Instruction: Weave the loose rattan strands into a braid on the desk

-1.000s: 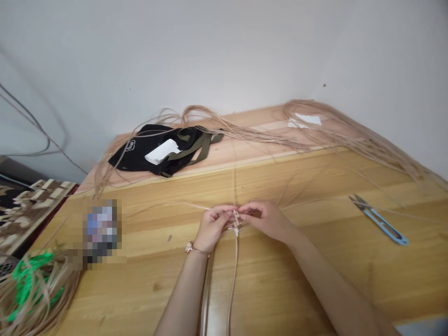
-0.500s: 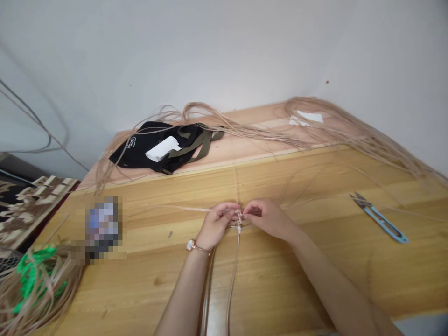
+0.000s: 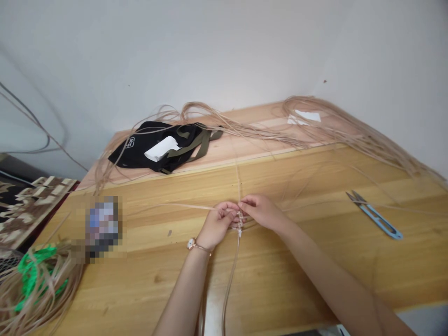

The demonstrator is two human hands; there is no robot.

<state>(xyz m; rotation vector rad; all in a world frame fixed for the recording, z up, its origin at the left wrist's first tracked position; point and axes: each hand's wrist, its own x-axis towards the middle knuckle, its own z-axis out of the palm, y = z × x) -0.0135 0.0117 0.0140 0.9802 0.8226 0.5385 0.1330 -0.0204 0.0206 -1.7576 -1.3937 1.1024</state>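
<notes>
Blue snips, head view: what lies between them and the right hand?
In the head view, a thin strand crosses the wooden tabletop between the right hand and the blue snips.

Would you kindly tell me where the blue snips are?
In the head view, the blue snips lie on the wooden table towards the right edge, well to the right of the person's right hand.

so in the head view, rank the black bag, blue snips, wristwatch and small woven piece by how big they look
1. Black bag
2. Blue snips
3. Wristwatch and woven piece, unranked: both look small and much alike, and the left hand may cover some weaving.
</notes>
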